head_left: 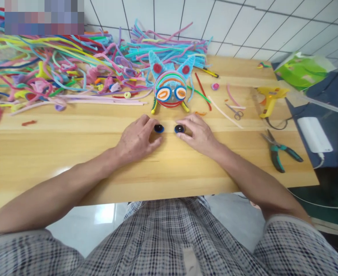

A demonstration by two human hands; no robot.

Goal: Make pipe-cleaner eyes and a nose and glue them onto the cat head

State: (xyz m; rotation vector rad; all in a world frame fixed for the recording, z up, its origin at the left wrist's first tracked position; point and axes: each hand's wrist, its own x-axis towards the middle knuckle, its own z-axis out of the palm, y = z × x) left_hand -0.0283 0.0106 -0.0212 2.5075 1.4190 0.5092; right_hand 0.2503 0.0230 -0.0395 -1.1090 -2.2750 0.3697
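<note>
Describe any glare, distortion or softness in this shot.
Head view: a bright reflection on the floor, a fainter sheen on the table; head view: grid lines on the wall splay and lean, suggesting wide-angle distortion; head view: the pipe cleaners look soft, the black discs show little surface detail.

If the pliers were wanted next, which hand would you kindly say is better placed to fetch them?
Probably the right hand: the pliers lie on its side of the table, while the left hand would have to reach past it. First, though, it must leave the black disc it touches.
</note>
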